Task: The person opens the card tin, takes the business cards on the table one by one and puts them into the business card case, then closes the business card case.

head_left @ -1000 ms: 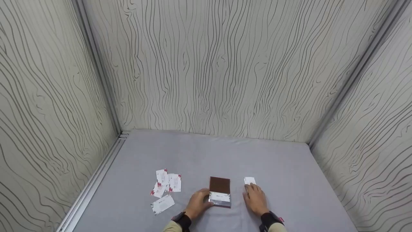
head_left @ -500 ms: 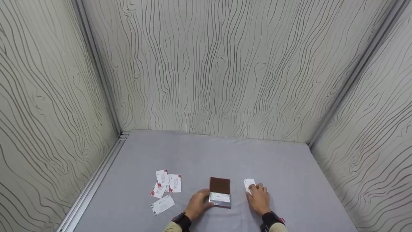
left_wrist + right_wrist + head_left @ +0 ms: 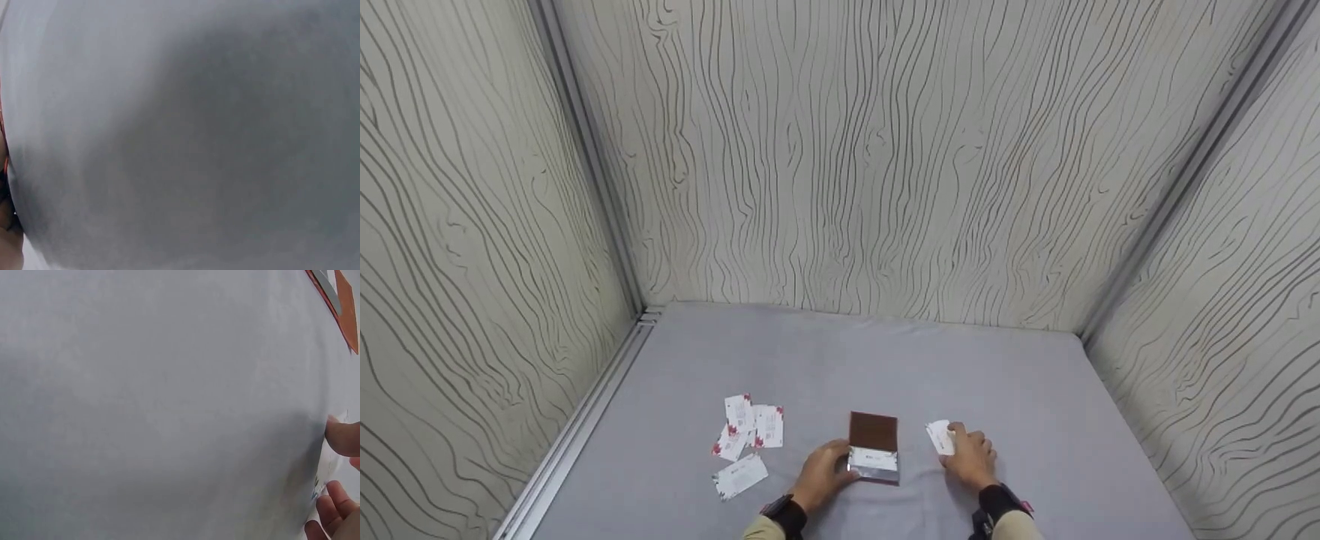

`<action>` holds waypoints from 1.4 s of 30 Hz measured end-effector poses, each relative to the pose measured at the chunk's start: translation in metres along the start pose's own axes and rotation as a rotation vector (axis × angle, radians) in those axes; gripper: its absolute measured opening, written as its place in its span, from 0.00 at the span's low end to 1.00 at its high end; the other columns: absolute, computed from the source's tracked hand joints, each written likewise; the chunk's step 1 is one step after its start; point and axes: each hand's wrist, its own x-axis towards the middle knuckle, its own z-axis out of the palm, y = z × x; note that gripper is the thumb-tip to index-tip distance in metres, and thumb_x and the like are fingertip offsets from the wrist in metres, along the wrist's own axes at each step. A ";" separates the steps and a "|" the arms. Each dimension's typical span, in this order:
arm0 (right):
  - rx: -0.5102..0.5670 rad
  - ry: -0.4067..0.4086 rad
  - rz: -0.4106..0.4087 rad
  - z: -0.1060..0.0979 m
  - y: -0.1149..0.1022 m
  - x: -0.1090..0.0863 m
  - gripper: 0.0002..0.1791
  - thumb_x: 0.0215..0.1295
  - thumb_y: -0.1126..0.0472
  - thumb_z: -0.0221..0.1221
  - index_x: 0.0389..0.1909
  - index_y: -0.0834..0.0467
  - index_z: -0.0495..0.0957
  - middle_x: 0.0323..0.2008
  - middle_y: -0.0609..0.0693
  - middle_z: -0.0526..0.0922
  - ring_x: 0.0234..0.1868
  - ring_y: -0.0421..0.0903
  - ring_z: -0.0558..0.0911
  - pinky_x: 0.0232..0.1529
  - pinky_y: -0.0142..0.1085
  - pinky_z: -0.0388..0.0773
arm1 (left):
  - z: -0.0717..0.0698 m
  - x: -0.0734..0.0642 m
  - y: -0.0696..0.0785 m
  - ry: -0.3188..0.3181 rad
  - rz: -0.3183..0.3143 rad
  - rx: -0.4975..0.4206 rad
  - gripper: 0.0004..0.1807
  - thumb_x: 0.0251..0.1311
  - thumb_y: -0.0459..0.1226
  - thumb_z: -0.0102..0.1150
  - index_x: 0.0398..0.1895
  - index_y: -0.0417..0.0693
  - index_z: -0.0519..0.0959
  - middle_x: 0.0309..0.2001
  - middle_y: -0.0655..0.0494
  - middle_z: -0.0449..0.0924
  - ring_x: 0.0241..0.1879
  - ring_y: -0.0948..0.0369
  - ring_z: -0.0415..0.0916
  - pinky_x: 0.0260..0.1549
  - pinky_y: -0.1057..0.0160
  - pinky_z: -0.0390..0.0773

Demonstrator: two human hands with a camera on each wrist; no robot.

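Observation:
A brown business card case [image 3: 873, 431] lies unfolded in front of me, with a white card [image 3: 873, 458] in its lower half. My left hand [image 3: 821, 475] grips the case's lower left edge; the left wrist view catches only a sliver of fingers [image 3: 9, 247] at its border. To the right of the case, my right hand [image 3: 973, 459] pinches a white business card [image 3: 940, 437], which is tilted. In the right wrist view the thumb [image 3: 343, 439] lies against that card [image 3: 326, 464], near the curled fingers [image 3: 337, 506].
Several white cards with red corner prints [image 3: 769, 426] overlap left of the case. Another card with a dark leafy print [image 3: 739, 475] lies just below them. Grey cloth [image 3: 840, 360] covers the table, and patterned walls [image 3: 840, 187] rise around it.
The right-hand card lay flat under the fingertips; now it is pinched and tilted up from the cloth. My right hand has shifted slightly rightward. The left hand and case have stayed put.

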 end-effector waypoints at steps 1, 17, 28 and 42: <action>0.011 0.001 0.002 -0.001 0.000 0.000 0.32 0.48 0.66 0.71 0.56 0.63 0.72 0.42 0.68 0.71 0.44 0.65 0.71 0.46 0.58 0.63 | 0.000 0.000 0.000 -0.001 0.001 0.000 0.22 0.48 0.35 0.74 0.47 0.33 0.83 0.51 0.41 0.81 0.54 0.46 0.78 0.56 0.50 0.74; 0.211 0.104 -0.183 -0.003 0.004 0.001 0.30 0.48 0.82 0.55 0.57 0.69 0.71 0.47 0.68 0.69 0.39 0.57 0.74 0.41 0.47 0.73 | 0.001 0.002 -0.003 -0.008 0.025 -0.004 0.21 0.50 0.36 0.73 0.46 0.34 0.83 0.52 0.40 0.81 0.54 0.46 0.77 0.56 0.51 0.73; 0.208 0.057 -0.263 -0.010 -0.008 0.001 0.41 0.47 0.82 0.49 0.69 0.67 0.63 0.41 0.62 0.69 0.31 0.49 0.68 0.31 0.38 0.68 | 0.002 0.000 -0.005 -0.005 0.030 0.004 0.20 0.49 0.35 0.73 0.46 0.34 0.83 0.52 0.39 0.81 0.55 0.46 0.77 0.57 0.51 0.73; 0.341 0.137 -0.280 -0.008 -0.023 0.001 0.32 0.55 0.80 0.56 0.63 0.70 0.64 0.59 0.73 0.71 0.60 0.70 0.71 0.61 0.61 0.65 | 0.003 -0.001 -0.008 0.080 0.148 -0.008 0.20 0.48 0.35 0.73 0.42 0.31 0.82 0.48 0.36 0.81 0.50 0.44 0.79 0.51 0.50 0.76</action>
